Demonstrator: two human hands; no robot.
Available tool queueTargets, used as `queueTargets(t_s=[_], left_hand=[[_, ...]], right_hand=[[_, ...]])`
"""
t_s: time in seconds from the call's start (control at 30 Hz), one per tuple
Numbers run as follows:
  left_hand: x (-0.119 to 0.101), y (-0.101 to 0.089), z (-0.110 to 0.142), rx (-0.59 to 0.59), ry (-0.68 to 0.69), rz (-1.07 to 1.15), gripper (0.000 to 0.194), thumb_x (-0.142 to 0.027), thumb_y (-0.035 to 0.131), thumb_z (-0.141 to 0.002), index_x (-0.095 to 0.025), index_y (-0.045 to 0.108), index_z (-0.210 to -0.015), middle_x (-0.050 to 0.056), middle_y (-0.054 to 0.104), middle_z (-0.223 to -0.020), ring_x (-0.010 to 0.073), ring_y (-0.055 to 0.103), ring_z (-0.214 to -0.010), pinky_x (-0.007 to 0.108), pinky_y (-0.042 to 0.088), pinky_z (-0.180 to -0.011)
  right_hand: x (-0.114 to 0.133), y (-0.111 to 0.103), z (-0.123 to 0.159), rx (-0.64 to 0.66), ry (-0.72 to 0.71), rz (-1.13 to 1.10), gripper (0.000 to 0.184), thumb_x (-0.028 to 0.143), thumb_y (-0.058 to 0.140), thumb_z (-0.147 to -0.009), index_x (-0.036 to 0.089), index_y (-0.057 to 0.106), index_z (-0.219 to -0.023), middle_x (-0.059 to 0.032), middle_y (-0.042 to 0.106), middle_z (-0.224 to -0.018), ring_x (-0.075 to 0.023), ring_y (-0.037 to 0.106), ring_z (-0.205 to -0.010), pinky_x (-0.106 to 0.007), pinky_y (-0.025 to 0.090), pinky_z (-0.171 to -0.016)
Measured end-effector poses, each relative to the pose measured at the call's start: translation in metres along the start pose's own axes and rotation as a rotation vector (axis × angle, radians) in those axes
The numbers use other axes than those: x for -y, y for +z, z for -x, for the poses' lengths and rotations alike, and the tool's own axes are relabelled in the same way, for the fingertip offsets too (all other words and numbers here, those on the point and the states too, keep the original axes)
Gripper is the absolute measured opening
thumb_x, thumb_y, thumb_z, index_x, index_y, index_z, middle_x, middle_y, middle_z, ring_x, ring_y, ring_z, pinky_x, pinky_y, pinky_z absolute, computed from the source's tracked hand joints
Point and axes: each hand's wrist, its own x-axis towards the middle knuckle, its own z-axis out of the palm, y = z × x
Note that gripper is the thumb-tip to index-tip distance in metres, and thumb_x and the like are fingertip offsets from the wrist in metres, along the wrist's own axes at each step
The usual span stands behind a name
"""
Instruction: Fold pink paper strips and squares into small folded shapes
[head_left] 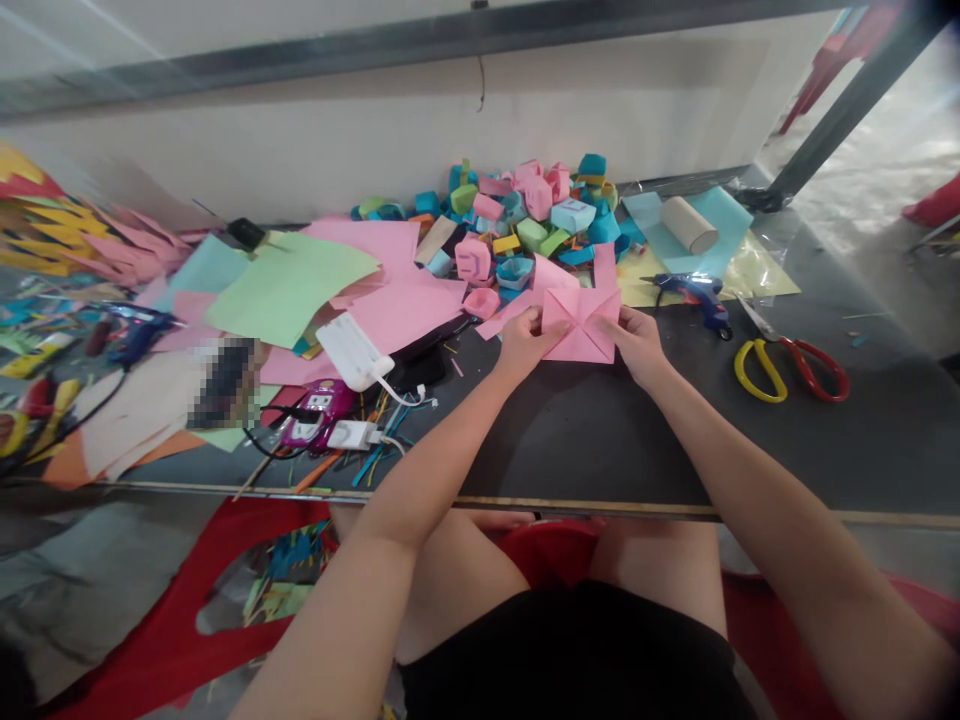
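A pink folded paper square (579, 340) with creases crossing at its middle is held up between my two hands, over the dark table. My left hand (525, 345) pinches its left edge, thumb on the front face. On the opposite edge, my right hand (636, 343) is closed in the same kind of pinch. The fingers behind the paper are partly hidden. Just beyond it lie pink paper pieces and a heap of small folded paper boxes (536, 195) in pink, blue, green and orange.
Scissors (780, 355) with yellow and red handles and a blue glue gun (697, 295) lie to the right, near a cardboard tube (688, 225). Leftward are green paper (300, 285), a white power bank (352, 350), a purple power strip (322, 410) and cables. The table edge (585, 508) runs above my lap.
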Motion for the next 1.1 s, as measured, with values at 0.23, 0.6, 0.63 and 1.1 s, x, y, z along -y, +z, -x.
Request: queueTargets(t_s=[0.23,0.6,0.63,1.1], left_hand=[[-0.009,0.002,0.007,0.039,-0.005,-0.007,0.058,-0.060,0.083,-0.078,-0.020,0.069,-0.118,0.007,0.076,-0.091,0.0256,0.073,-0.090,0.038,0.061,-0.075],[-0.023,-0.001,0.012,0.106,0.181,-0.168,0.047,-0.058,0.067,-0.094,-0.024,0.070,-0.126,0.009,0.073,-0.131,0.0241,0.071,-0.107,0.040,0.057,-0.099],[-0.025,-0.001,0.013,0.109,0.172,-0.170,0.045,-0.057,0.065,-0.095,-0.024,0.071,-0.124,0.009,0.073,-0.130,0.0248,0.071,-0.110,0.040,0.056,-0.101],[-0.023,-0.002,0.012,0.060,0.102,-0.162,0.038,-0.052,0.068,-0.094,-0.023,0.072,-0.118,0.010,0.076,-0.123,0.0247,0.071,-0.110,0.039,0.056,-0.099]], right_hand=[[-0.003,-0.003,0.002,-0.042,-0.008,0.154,0.046,0.062,0.086,-0.061,0.020,0.071,-0.066,-0.0026,0.069,-0.069,-0.0199,0.063,-0.067,-0.033,0.051,-0.060],[-0.005,-0.001,0.003,-0.017,-0.024,0.184,0.049,0.065,0.086,-0.061,0.019,0.069,-0.063,-0.0015,0.065,-0.064,-0.0177,0.059,-0.064,-0.031,0.048,-0.057],[-0.005,-0.002,0.003,-0.010,-0.029,0.196,0.049,0.065,0.086,-0.062,0.019,0.069,-0.063,-0.0014,0.066,-0.064,-0.0176,0.059,-0.064,-0.031,0.048,-0.057],[-0.003,-0.001,0.001,0.018,-0.010,0.205,0.047,0.064,0.085,-0.062,0.019,0.070,-0.062,0.0002,0.063,-0.061,-0.0141,0.052,-0.058,-0.029,0.044,-0.056]])
